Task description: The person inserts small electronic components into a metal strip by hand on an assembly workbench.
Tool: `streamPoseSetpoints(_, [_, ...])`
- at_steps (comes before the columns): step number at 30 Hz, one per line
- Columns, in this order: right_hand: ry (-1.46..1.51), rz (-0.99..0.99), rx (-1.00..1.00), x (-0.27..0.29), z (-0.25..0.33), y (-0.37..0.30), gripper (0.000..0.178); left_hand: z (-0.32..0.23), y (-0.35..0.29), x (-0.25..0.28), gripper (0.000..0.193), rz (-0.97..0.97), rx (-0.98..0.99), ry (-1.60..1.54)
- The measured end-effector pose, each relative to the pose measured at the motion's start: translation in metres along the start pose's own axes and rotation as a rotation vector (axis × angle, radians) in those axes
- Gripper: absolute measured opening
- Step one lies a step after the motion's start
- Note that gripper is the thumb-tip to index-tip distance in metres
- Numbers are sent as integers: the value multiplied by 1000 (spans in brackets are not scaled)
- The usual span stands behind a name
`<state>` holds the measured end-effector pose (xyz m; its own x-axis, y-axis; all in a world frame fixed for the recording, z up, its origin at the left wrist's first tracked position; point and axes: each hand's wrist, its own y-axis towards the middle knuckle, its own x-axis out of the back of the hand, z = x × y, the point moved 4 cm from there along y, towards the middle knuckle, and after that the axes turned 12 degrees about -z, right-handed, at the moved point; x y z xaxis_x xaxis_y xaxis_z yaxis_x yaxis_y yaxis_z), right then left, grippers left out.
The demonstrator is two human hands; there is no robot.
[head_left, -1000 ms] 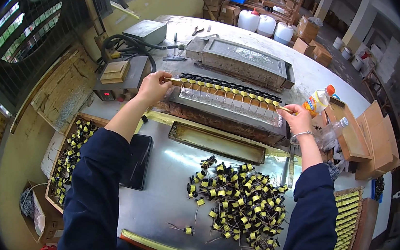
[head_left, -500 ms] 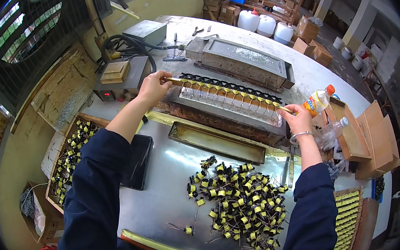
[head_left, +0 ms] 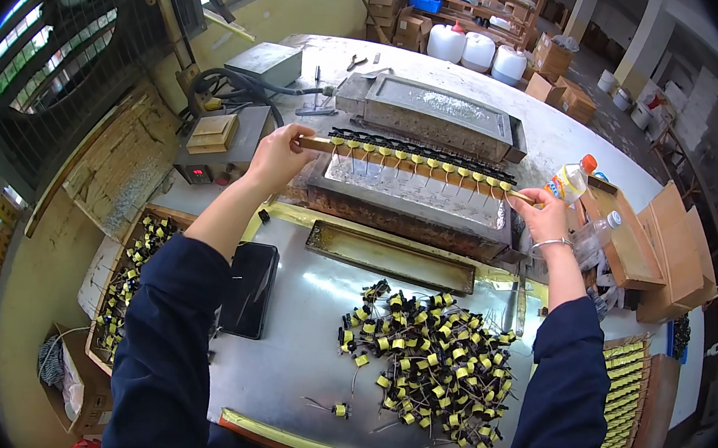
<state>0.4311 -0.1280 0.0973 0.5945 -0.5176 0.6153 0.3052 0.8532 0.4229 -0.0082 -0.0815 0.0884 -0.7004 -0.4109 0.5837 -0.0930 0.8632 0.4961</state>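
Observation:
A wooden strip (head_left: 319, 144) spans my two hands, bearing a row of small yellow-taped coils (head_left: 416, 160) with black bobbins. Thin wire leads hang from the coils over a metal trough (head_left: 378, 209) with a shiny silvery surface. At the strip's left end, my left hand (head_left: 280, 158) is closed around it. My right hand (head_left: 544, 215), with a bangle at the wrist, pinches the right end. Nearer me, a pile of similar loose coils (head_left: 423, 362) lies on the metal tabletop (head_left: 280, 391). Whether the lead tips touch the silvery surface, I cannot tell.
A shallow narrow tray (head_left: 390, 258) lies before the trough. Behind stands a second metal box (head_left: 440, 114). Bottles (head_left: 594, 236) and a cardboard box (head_left: 680, 249) are at right. A black tablet-like slab (head_left: 247, 289) and a coil-filled wooden box (head_left: 114, 325) are at left.
The strip has risen slightly over the trough and tilted, so more of its wooden face shows. Both hands keep their hold. The view has shifted a little.

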Motion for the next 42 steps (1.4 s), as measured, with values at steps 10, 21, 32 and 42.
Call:
streamPoseSetpoints(10, [197, 354, -460, 102, 78, -141, 34, -62, -175, 158, 36, 690, 316, 53])
streamPoseSetpoints(21, [277, 421, -440, 132, 210, -325, 28, -58, -349, 362, 38, 646, 553, -159])
streamPoseSetpoints(32, [259, 542, -435, 129, 336, -433, 27, -30, -439, 510, 45, 661, 534, -247])
streamPoseSetpoints(42, [239, 600, -490, 94, 368, -469, 29, 16, -475, 556, 39, 626, 635, -256])
